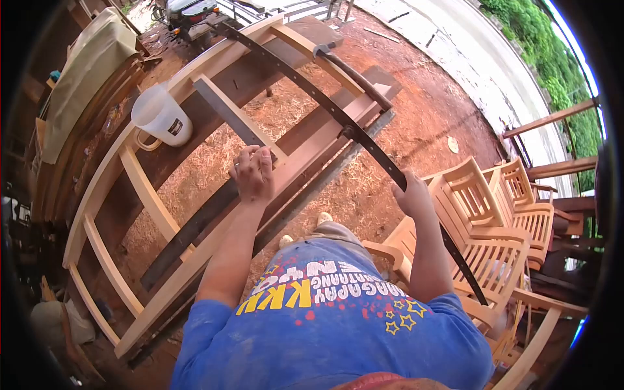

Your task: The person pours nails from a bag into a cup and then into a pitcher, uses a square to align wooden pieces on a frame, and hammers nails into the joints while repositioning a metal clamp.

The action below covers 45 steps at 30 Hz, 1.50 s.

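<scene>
The right hand (413,195) is closed around one long dark bar (377,159). The bar runs away from it across the wooden frame (151,195) and also back past the wrist. The left hand (253,174), well apart from the right, lies on a rail of this frame with bent fingers; whether it really grips, I cannot tell. Beyond the left hand, to its left, stands one white jug (161,116). Just right of the right hand, at least three wooden chairs (484,195) are packed together, close to the bar's near end.
</scene>
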Available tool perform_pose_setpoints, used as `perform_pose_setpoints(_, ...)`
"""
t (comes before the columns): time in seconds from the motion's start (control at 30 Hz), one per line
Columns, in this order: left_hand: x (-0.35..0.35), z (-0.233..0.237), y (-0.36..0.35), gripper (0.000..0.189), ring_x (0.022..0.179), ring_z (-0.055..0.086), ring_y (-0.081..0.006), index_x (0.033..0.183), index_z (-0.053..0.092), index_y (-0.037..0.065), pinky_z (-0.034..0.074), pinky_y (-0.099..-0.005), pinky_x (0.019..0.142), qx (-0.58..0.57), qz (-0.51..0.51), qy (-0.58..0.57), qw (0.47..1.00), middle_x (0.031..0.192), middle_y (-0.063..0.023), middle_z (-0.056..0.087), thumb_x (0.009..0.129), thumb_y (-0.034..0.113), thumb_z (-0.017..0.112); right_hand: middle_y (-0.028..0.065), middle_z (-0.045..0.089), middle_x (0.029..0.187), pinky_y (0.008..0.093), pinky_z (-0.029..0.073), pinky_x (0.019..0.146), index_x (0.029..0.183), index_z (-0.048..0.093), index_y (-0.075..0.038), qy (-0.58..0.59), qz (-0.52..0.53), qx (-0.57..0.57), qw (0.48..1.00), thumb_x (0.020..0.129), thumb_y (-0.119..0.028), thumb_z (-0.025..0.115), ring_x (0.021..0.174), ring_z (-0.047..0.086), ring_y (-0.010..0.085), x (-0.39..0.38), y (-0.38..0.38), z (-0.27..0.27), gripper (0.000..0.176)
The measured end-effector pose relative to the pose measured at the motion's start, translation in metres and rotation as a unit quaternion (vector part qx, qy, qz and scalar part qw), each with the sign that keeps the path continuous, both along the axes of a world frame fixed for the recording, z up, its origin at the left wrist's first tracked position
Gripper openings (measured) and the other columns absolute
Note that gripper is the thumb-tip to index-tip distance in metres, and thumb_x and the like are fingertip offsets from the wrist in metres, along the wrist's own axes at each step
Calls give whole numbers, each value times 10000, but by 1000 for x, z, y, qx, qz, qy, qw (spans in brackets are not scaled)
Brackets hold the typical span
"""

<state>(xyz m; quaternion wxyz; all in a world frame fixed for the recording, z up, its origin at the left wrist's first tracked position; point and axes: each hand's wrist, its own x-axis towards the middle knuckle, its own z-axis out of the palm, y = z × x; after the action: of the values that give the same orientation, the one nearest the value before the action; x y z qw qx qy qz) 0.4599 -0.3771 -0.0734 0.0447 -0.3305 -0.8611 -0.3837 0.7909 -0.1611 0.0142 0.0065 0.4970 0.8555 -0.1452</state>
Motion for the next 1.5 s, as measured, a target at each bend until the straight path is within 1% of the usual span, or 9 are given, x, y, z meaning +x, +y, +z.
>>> perform_pose_setpoints(0.13, 0, -2, 1, 447, 1191, 569, -265, 1035, 812, 202, 321, -496, 1107, 20, -17, 17, 1000, 1212, -19, 652, 1119, 388, 414, 257, 701, 1185, 552, 520, 968, 1244, 592, -44, -41, -22, 2, 999, 935, -283, 729, 1123, 659, 465, 27, 6, -20, 414)
perform_pose_setpoints(0.33, -1, 0, 3, 382, 1143, 596, -250, 1010, 823, 159, 360, -481, 1033, 11, -6, 16, 1000, 1146, -20, 685, 1090, 311, 482, 260, 723, 979, 582, 536, 841, 1153, 584, -62, -9, -11, 30, 999, 917, -277, 736, 978, 694, 491, 31, 8, -31, 354)
perform_pose_setpoints(0.47, 3, 3, 6, 167, 1111, 615, -245, 946, 779, 155, 376, -478, 1001, -10, 18, 97, 995, 1110, -4, 690, 952, 266, 655, 262, 722, 1057, 563, 531, 901, 1217, 591, -30, -96, -24, -65, 993, 926, -238, 727, 1061, 683, 475, 8, 18, -8, 383)
perform_pose_setpoints(0.53, 8, 6, 8, 77, 1048, 650, -265, 911, 750, 160, 384, -481, 977, 32, 42, 140, 989, 1081, -4, 691, 849, 207, 753, 247, 712, 1107, 554, 526, 924, 1274, 588, -28, -35, 51, -22, 998, 936, -222, 718, 1075, 679, 461, 10, 26, -19, 411)
perform_pose_setpoints(0.63, 19, 31, 8, 68, 1033, 667, -242, 887, 741, 158, 394, -472, 984, 49, 21, 182, 982, 1028, -6, 708, 828, 185, 760, 208, 687, 1196, 532, 516, 973, 1355, 600, -38, 125, 176, 118, 969, 954, -188, 699, 1083, 673, 420, -13, 28, -22, 440)
perform_pose_setpoints(0.77, 52, 101, 26, 105, 976, 706, -236, 910, 765, 156, 407, -478, 995, -14, -30, 128, 991, 961, -16, 733, 840, 234, 750, 182, 684, 1236, 450, 560, 933, 1345, 641, -46, 333, 256, -76, 904, 911, -96, 753, 1118, 678, 365, -72, -13, 36, 451)
perform_pose_setpoints(0.93, 95, 159, 38, 215, 978, 724, -230, 930, 775, 136, 404, -483, 1008, -66, -39, 178, 981, 957, -34, 744, 843, 332, 754, 172, 614, 1364, 437, 583, 923, 1405, 633, -85, 433, 498, -57, 749, 821, -43, 824, 1151, 672, 349, -106, -43, 81, 616)
perform_pose_setpoints(1.23, 130, 179, 35, 351, 996, 724, -237, 1020, 767, 139, 397, -489, 1022, -59, -23, 168, 984, 1020, -43, 752, 780, 392, 809, 133, 627, 1323, 440, 552, 932, 1384, 697, -195, 428, 552, -64, 713, 731, -96, 881, 1112, 627, 320, -93, -32, 89, 685)
perform_pose_setpoints(1.5, 144, 186, 40, 362, 1029, 711, -230, 1122, 760, 146, 397, -488, 1043, -52, -16, 161, 985, 1063, -43, 761, 814, 332, 799, 162, 650, 1276, 429, 554, 904, 1387, 677, -124, 437, 536, -82, 717, 692, -113, 902, 1082, 640, 326, -86, -30, 92, 731)
